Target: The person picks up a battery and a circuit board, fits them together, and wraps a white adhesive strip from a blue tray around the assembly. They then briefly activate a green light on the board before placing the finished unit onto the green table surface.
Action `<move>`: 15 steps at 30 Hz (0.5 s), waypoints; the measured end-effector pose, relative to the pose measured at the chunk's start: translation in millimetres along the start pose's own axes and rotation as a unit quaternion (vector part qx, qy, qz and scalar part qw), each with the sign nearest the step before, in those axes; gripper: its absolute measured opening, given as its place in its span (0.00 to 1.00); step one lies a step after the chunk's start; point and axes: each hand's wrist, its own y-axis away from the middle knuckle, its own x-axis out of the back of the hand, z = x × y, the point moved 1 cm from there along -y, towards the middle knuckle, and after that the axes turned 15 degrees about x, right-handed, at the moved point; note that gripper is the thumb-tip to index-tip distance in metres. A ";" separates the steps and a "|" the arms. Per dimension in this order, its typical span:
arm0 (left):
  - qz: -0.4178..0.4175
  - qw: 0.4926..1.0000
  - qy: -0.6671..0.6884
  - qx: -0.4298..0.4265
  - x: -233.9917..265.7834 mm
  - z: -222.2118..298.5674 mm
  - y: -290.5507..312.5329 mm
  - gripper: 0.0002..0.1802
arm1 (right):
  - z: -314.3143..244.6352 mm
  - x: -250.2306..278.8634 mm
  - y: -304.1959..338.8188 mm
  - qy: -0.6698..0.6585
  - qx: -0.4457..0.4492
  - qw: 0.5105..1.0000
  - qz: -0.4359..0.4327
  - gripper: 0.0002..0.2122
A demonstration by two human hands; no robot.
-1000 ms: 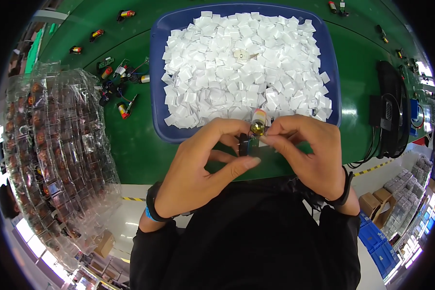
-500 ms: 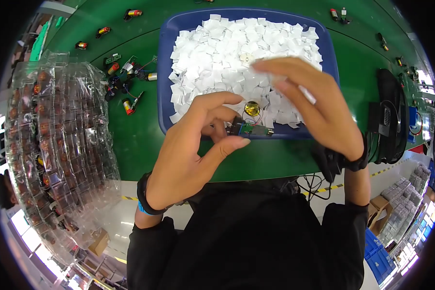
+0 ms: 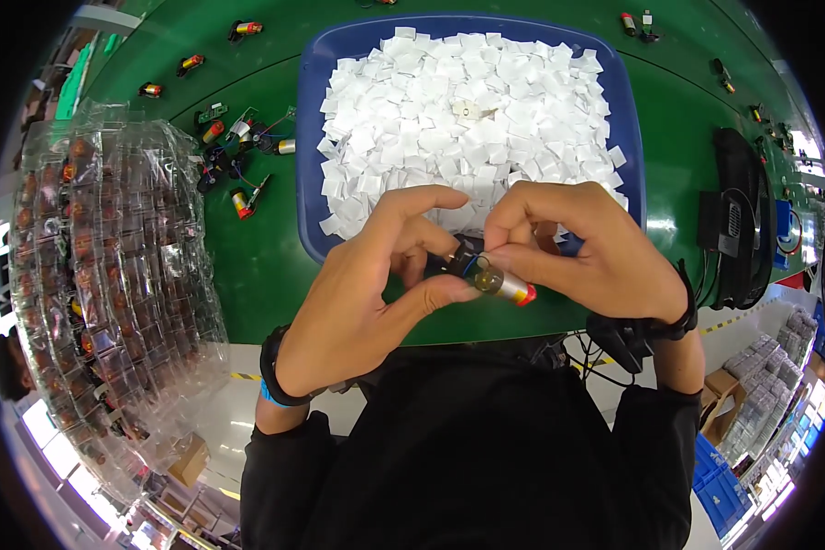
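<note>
Just over the front rim of the blue tub (image 3: pixel 310 183), my left hand (image 3: pixel 362 275) is closed on a small electronic assembly (image 3: pixel 502 283). This has a black part, thin wires and a silver cylinder with a red end, tilted down to the right. My right hand (image 3: pixel 591 247) meets it from the other side, thumb and forefinger pinched at its upper edge. Whether a smaller piece lies between those fingertips is hidden. Loose white paper squares (image 3: pixel 412 110) fill the tub, with a pale, flat piece (image 3: pixel 467 110) lying on top of them.
Clear plastic blister trays (image 3: pixel 110 266) holding parts are stacked at the left. Several wired assemblies (image 3: pixel 238 137) lie on the green table (image 3: pixel 257 293) between trays and tub. More assemblies are scattered along the far side. A black case (image 3: pixel 738 220) and cables sit at the right.
My right hand has come down and left from above the tub to the assembly. The assembly has turned over: its green board and gold disc faced up before, and its silver-red cylinder shows now.
</note>
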 end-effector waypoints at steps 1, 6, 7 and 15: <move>-0.014 0.999 0.030 0.006 0.1 2.4 1.2 0.32 | 0.7 -0.7 0.9 -0.017 0.002 1.000 0.013 0.03; -0.036 0.997 0.054 -0.044 -2.1 3.5 0.4 0.28 | 6.9 -5.5 -0.6 -0.111 -0.072 0.989 0.072 0.03; -0.034 0.996 0.036 -0.077 -2.7 2.9 0.0 0.27 | 5.0 -6.4 -0.9 -0.111 -0.072 0.989 0.072 0.03; -0.022 0.997 0.071 0.010 -0.1 -4.2 0.5 0.19 | -11.3 -7.7 9.1 0.242 0.246 0.936 0.074 0.12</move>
